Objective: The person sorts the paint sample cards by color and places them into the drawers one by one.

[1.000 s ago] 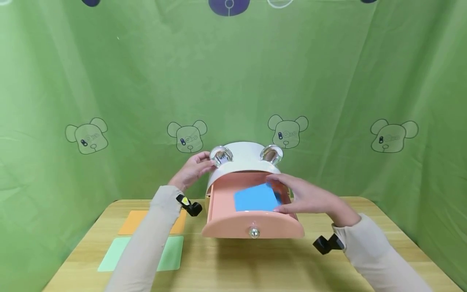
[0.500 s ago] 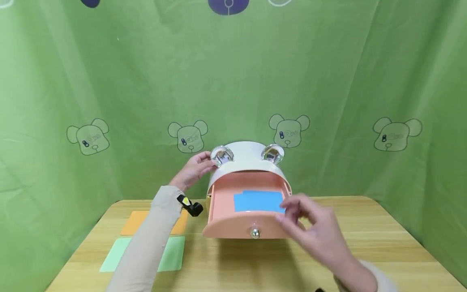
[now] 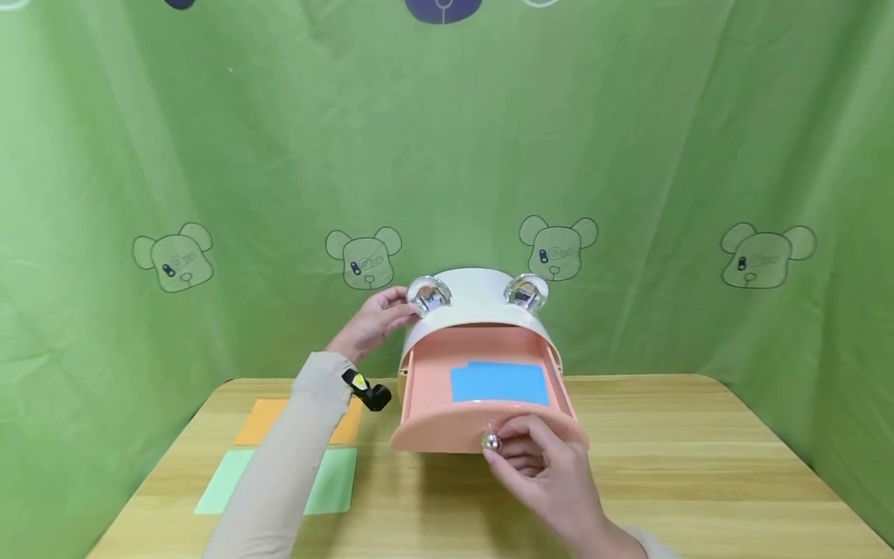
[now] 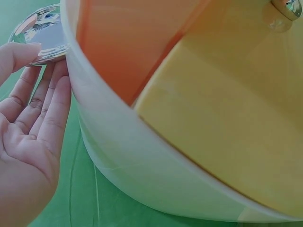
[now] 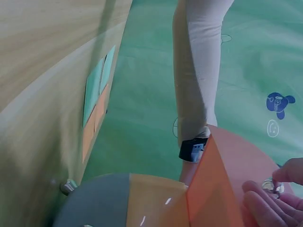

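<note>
A white domed box point(image 3: 478, 299) with silver ears stands at the middle of the table. Its pink drawer point(image 3: 436, 423) is pulled out, and blue cards point(image 3: 503, 383) lie inside, one overlapping another. My right hand point(image 3: 552, 473) pinches the drawer's round silver knob point(image 3: 491, 442) between thumb and index finger, the other fingers curled below. At the box's left side, my left hand point(image 3: 373, 322) holds the silver ear point(image 3: 429, 295). In the left wrist view its thumb lies on the ear's front, with the fingers point(image 4: 54, 116) behind and against the white shell.
An orange card point(image 3: 345, 425) and a light green card point(image 3: 331, 481) lie on the wooden table point(image 3: 698, 466) at the left, partly under my left forearm. Below the pink drawer sits a yellow section point(image 4: 213, 109) with its own silver knob. A green curtain point(image 3: 447, 140) hangs behind.
My right hand has let go of the blue card, leaving it flat in the drawer, and come down to pinch the knob. My left hand has stayed at the ear.
</note>
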The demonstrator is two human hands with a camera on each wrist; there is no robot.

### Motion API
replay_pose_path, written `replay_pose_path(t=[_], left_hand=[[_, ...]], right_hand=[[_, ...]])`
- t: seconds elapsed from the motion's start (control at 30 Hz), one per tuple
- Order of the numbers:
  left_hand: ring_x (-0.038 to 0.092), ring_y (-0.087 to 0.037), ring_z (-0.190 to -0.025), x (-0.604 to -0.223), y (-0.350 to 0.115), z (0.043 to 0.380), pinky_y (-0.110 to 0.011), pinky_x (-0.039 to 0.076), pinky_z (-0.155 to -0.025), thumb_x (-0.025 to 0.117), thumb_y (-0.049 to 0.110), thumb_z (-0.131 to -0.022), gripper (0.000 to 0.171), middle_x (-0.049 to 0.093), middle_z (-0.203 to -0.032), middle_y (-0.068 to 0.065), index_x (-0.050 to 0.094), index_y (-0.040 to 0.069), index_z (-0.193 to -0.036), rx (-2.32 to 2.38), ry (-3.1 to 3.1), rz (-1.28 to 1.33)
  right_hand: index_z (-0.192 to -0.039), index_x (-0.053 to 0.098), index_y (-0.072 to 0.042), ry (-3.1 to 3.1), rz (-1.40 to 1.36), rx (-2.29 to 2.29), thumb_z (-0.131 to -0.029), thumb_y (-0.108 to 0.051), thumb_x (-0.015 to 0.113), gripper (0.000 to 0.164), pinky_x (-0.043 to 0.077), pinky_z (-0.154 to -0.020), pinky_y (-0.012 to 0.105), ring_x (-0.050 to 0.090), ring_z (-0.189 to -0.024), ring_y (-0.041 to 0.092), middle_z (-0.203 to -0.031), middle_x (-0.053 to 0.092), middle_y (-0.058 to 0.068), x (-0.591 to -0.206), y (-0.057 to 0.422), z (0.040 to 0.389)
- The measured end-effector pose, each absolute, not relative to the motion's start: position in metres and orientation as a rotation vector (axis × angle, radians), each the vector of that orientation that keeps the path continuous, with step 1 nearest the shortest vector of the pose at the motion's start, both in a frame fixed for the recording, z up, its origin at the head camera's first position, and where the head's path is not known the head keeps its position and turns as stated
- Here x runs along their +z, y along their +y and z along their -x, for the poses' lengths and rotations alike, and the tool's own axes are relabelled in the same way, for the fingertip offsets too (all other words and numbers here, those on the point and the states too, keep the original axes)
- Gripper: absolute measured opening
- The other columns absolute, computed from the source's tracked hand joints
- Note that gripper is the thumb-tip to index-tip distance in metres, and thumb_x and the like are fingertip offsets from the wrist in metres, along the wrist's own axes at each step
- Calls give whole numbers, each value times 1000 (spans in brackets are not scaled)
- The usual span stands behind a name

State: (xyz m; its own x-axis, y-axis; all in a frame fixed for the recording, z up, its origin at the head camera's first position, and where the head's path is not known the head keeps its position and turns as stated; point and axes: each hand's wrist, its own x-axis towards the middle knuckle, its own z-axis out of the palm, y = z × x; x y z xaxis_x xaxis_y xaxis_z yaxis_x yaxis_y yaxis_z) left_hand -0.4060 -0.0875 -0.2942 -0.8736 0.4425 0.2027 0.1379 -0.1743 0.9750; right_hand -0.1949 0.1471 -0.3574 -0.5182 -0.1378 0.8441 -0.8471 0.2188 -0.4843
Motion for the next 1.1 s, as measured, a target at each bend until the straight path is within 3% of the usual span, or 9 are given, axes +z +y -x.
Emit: replay_pose_path(t=[0.2, 0.53, 0.77, 1.1], left_hand=[[60, -15, -98, -291, -87, 407, -26, 47, -96, 53, -5, -88, 34, 57, -110, -10, 46, -8, -121, 2166, 1868, -690], [62, -15, -97, -291, -88, 407, -26, 49, -94, 54, -2, -88, 22, 60, -108, -8, 53, 1, -111, 2144, 1852, -727], [62, -14, -97, -290, -87, 404, -26, 48, -95, 52, -4, -90, 25, 59, -110, -8, 49, -3, -115, 2145, 1854, -666], [59, -21, -109, -289, -86, 390, -29, 45, -100, 58, 6, -90, 43, 55, -125, -16, 44, -3, -130, 2159, 1971, -532]], right_hand=[[-90, 62, 2, -1787, -826, 1385, -67, 18, 72, 30, 55, -54, 19, 67, -70, 3, -79, 65, 15, -354, 144, 208], [-89, 64, 1, -1886, -587, 1480, -75, 7, 73, 18, 57, -60, 22, 66, -68, 8, -81, 68, 11, -341, 141, 248], [-91, 62, 10, -1984, -463, 1490, -76, 9, 71, 18, 57, -64, 23, 68, -71, 21, -83, 68, 19, -320, 134, 254], [-100, 62, 9, -1977, -496, 1588, -78, 4, 71, 24, 58, -65, 25, 68, -73, 19, -91, 68, 22, -324, 147, 272]])
